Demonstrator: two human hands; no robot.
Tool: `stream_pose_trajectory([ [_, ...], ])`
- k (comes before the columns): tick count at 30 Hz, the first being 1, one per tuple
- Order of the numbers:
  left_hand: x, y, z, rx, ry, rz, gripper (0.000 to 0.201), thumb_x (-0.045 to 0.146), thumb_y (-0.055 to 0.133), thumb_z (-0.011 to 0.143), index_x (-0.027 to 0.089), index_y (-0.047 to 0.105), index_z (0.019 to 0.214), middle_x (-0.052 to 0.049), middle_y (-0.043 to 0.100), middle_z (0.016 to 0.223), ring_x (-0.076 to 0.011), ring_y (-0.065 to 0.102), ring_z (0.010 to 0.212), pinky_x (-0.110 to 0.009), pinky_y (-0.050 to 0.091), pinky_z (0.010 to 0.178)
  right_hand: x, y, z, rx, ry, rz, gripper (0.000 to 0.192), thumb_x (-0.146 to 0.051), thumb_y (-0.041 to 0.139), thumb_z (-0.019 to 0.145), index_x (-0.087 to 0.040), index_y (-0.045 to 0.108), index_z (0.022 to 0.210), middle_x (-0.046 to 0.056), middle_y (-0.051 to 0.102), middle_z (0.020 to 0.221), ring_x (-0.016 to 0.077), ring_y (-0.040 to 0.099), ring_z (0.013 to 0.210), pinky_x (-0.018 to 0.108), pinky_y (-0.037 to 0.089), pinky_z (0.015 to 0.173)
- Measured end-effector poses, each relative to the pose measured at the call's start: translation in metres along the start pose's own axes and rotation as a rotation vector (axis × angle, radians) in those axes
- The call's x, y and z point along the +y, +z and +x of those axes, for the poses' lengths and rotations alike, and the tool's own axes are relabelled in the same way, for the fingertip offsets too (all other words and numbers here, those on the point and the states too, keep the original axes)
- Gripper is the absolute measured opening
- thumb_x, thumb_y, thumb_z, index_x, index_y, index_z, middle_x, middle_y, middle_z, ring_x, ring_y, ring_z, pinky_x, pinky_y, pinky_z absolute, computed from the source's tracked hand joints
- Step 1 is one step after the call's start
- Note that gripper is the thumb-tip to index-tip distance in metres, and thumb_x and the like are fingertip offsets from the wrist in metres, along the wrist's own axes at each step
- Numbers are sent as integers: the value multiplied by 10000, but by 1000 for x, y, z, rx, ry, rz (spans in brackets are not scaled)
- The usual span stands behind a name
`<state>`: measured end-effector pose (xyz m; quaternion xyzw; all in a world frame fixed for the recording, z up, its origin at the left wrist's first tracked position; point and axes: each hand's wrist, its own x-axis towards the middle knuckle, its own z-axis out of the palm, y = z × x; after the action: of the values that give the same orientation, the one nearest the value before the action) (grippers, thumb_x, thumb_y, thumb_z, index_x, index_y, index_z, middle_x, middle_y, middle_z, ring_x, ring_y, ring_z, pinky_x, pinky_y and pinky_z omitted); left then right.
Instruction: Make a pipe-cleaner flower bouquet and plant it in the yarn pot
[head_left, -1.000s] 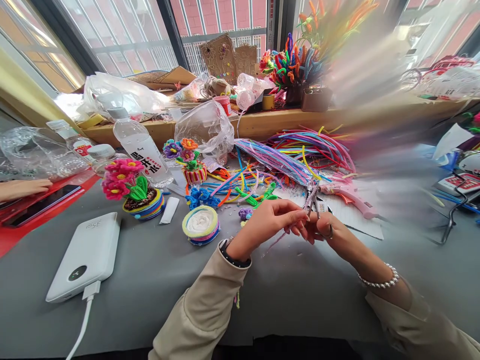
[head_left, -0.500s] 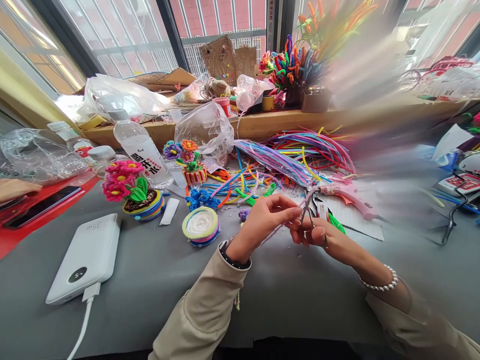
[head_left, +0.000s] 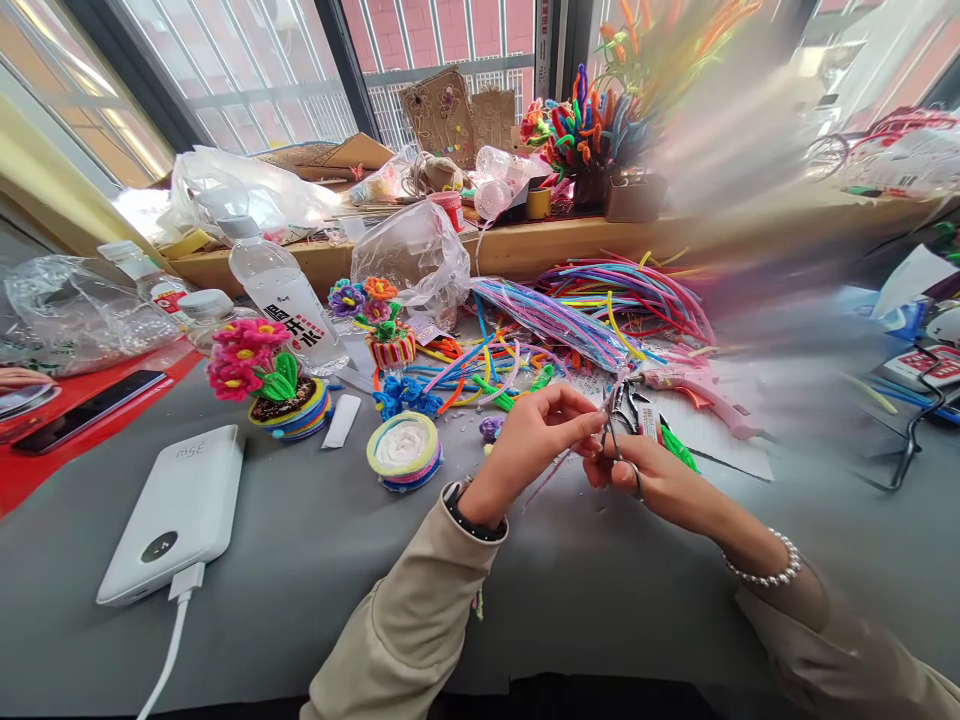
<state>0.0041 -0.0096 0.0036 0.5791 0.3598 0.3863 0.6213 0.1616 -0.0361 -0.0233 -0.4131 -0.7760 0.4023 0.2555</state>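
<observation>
My left hand [head_left: 534,440] is closed, pinching a thin lilac pipe cleaner [head_left: 549,477] between thumb and fingers. One end of it trails below the palm, and the upper part rises past the fingertips. Small scissors [head_left: 616,437] are in my right hand [head_left: 654,472], with the fingers at the handle loops. Their blades point up beside the left fingertips and look close together; whether they touch the pipe cleaner I cannot tell. Beyond my hands lie a pink glue gun [head_left: 709,395] and a bundle of pipe cleaners [head_left: 555,315] in clear wrap.
To the left stand a round yarn-wrapped pot [head_left: 405,455] with white filling, a pot of pink flowers [head_left: 251,365], a water bottle [head_left: 281,290] and a white power bank [head_left: 176,515] with its cable. A person's hand [head_left: 22,378] shows at the far left edge, near a phone [head_left: 90,410].
The scissors' handles have drawn together and the right thumb has shifted. My left hand keeps its pinch on the pipe cleaner. The other person's hand has pulled back toward the left edge.
</observation>
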Motion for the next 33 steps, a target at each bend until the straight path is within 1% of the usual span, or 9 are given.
stream_pose_trajectory([
  [5, -2, -1, 0, -50, 0, -38, 274, 355, 652, 636, 122, 520, 698, 11, 567, 566, -78, 538, 512, -210, 431, 526, 2, 2, 2, 57, -2, 5, 663, -769, 194, 665, -161, 437, 566, 0, 432, 545, 104, 381, 504, 230, 316, 482],
  [10, 1, -1, 0, -39, 0, -68, 265, 322, 675, 616, 123, 510, 677, 23, 561, 552, -69, 534, 492, -204, 429, 518, 5, 3, 3, 99, 21, 23, 648, -767, 242, 665, -164, 398, 484, -17, 392, 463, 90, 362, 448, 227, 299, 464],
  [14, 4, 0, -1, -33, -45, -99, 279, 314, 695, 594, 118, 526, 699, 21, 570, 580, -76, 560, 519, -195, 430, 525, 4, 2, 3, 126, 27, 18, 649, -760, 257, 671, -166, 402, 456, -14, 401, 447, 89, 368, 434, 227, 302, 464],
  [18, 6, -2, -1, -67, -118, -138, 275, 311, 693, 603, 113, 539, 716, 25, 562, 559, -63, 543, 482, -180, 409, 493, 4, 1, 3, 140, 32, 12, 650, -760, 260, 671, -170, 397, 437, -20, 381, 419, 86, 358, 413, 228, 297, 453],
  [22, 6, -5, -1, -119, -184, -233, 281, 322, 682, 618, 103, 585, 767, 7, 583, 608, -65, 558, 527, -186, 418, 533, 5, 2, 3, 141, 12, 34, 650, -756, 244, 683, -168, 397, 451, -15, 403, 434, 83, 365, 417, 226, 300, 453],
  [26, 4, -8, -1, -183, -233, -268, 263, 309, 693, 609, 105, 593, 742, 3, 596, 630, -62, 560, 542, -188, 422, 552, 4, 3, 2, 142, 9, 63, 655, -755, 262, 679, -161, 407, 445, -9, 418, 431, 80, 371, 412, 222, 307, 448],
  [29, 4, -8, -1, -214, -232, -247, 249, 325, 683, 618, 114, 578, 697, 10, 595, 617, -60, 551, 527, -184, 413, 528, 4, 4, 1, 134, 67, 108, 649, -756, 318, 656, -153, 450, 454, 1, 448, 435, 81, 388, 401, 219, 318, 429],
  [31, 4, -8, -1, -233, -222, -245, 258, 341, 681, 616, 118, 566, 677, 15, 591, 610, -60, 548, 519, -185, 412, 520, 4, 4, 1, 95, 100, 165, 646, -762, 349, 632, -147, 490, 495, 11, 476, 463, 90, 415, 409, 218, 329, 415],
  [33, 5, -8, -1, -239, -214, -237, 270, 353, 679, 614, 118, 558, 668, 16, 583, 596, -58, 541, 508, -184, 412, 515, 4, 5, 1, 58, 71, 213, 657, -775, 338, 617, -146, 503, 526, 17, 492, 489, 99, 441, 437, 223, 356, 439],
])
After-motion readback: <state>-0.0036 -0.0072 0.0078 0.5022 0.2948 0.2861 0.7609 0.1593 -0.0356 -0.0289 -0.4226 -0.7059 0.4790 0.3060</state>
